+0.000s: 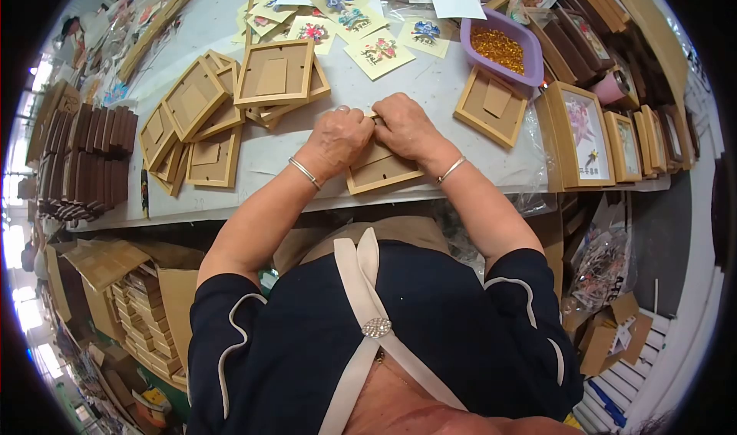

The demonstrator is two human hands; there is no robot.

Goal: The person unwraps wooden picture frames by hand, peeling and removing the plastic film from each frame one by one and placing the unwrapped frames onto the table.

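A light wooden picture frame (384, 180) lies back side up at the front of the table, below both hands. My left hand (338, 137) rests at its upper left edge with the fingers curled. Against it, my right hand (403, 130) bends its fingers over the frame's top edge. Whatever the fingertips hold is hidden. Similar frames are piled to the left, one (274, 74) on top with its brown backing up. Another frame (491, 107) lies to the right, also showing its back.
Printed cards (380, 53) spread at the back. A purple basket (530, 51) holds golden bits. Dark frames (88, 159) are stacked at far left; upright framed pictures (585, 136) line the right. A pen (144, 193) lies near the front left edge.
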